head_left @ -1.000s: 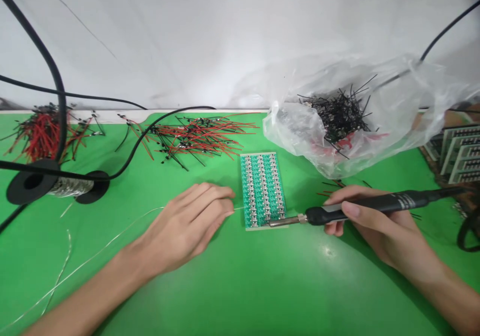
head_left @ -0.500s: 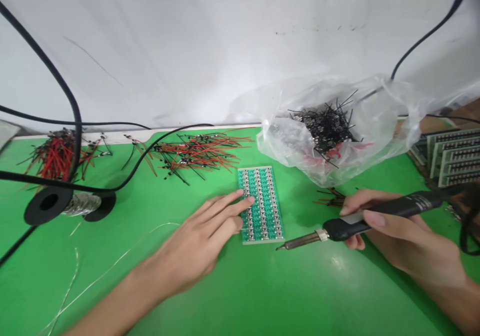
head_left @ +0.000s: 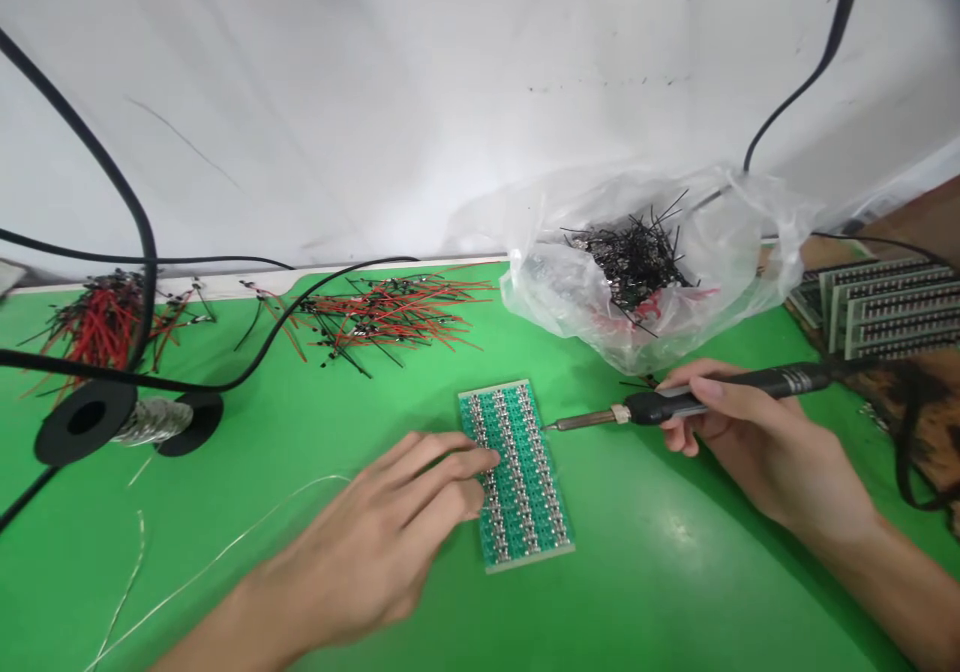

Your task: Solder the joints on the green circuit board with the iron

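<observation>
Pale marks on the soldering iron's handle are too small to read.

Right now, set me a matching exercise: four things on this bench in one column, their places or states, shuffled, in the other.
1. Soldering iron
2. Circuit board
3. Spool
4. Plastic bag

A. Wound with silvery wire, at the left
B. Holding a heap of black wires
C. Gripped in the right hand
D. Touched by fingers of the left hand

Right pairs: 1-C; 2-D; 3-A; 4-B
</observation>
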`<move>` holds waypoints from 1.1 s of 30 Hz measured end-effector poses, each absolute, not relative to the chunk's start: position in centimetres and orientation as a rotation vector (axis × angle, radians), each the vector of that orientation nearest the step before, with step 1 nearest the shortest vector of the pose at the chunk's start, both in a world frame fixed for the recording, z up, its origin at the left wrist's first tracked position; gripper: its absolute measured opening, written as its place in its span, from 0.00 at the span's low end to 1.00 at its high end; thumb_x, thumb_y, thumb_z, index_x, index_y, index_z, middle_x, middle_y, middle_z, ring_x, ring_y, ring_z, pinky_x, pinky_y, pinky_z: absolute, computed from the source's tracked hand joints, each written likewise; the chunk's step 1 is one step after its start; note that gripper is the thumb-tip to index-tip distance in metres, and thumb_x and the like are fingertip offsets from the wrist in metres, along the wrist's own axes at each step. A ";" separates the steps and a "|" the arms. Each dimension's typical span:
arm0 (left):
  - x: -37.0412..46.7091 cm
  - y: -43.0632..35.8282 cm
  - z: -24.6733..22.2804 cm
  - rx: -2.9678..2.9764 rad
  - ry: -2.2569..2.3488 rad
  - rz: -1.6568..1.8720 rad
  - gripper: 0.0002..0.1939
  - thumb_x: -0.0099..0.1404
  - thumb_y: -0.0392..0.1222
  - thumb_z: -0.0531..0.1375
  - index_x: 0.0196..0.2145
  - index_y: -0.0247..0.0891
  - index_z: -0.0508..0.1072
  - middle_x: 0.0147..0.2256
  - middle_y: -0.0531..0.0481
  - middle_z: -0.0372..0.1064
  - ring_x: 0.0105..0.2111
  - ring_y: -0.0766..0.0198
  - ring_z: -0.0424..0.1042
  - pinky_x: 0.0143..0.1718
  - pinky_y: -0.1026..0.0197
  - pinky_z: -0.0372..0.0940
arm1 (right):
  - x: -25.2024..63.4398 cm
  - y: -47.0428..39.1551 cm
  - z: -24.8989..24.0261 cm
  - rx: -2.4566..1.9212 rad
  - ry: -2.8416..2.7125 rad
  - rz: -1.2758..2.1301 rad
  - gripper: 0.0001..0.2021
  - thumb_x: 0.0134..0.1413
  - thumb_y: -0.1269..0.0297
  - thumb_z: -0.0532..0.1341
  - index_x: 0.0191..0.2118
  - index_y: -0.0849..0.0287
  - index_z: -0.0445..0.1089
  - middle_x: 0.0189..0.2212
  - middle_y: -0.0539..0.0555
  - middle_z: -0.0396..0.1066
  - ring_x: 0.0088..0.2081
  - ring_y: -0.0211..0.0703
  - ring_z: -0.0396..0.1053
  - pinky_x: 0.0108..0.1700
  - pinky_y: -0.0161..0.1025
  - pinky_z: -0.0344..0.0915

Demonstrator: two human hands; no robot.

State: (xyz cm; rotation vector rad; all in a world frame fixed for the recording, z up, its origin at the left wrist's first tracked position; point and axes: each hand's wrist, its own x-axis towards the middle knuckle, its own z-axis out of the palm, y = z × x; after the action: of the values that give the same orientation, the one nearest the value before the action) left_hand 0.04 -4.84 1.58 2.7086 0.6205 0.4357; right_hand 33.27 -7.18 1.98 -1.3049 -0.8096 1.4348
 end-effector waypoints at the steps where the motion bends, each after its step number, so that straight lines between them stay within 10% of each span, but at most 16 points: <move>1: 0.0 -4.8 1.5 2.687 0.628 0.481 0.13 0.65 0.23 0.50 0.42 0.35 0.68 0.52 0.42 0.71 0.52 0.54 0.67 0.48 0.52 0.70 | 33.2 -7.1 1.8 -1.308 -0.811 1.430 0.07 0.55 0.60 0.67 0.31 0.56 0.81 0.23 0.54 0.78 0.24 0.42 0.73 0.25 0.35 0.70; 7: -0.8 -3.8 0.6 2.578 0.837 0.790 0.10 0.70 0.26 0.55 0.46 0.35 0.68 0.34 0.48 0.72 0.32 0.66 0.68 0.31 0.63 0.66 | 32.6 -7.2 1.8 -1.321 -0.814 1.381 0.07 0.54 0.58 0.68 0.33 0.55 0.82 0.24 0.55 0.79 0.26 0.44 0.75 0.26 0.37 0.71; 33: -0.2 0.8 -0.8 2.504 0.916 0.791 0.04 0.74 0.34 0.54 0.44 0.36 0.68 0.40 0.50 0.75 0.35 0.71 0.72 0.37 0.68 0.68 | 30.8 -6.6 -0.9 -1.139 -1.036 1.310 0.07 0.60 0.63 0.65 0.41 0.56 0.80 0.28 0.53 0.81 0.29 0.41 0.78 0.31 0.33 0.76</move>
State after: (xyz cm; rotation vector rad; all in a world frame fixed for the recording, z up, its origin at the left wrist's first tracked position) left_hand -0.24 0.75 -0.76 2.5037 0.9160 0.7912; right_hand 30.76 -6.55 -0.85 -1.1394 -1.0361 1.3104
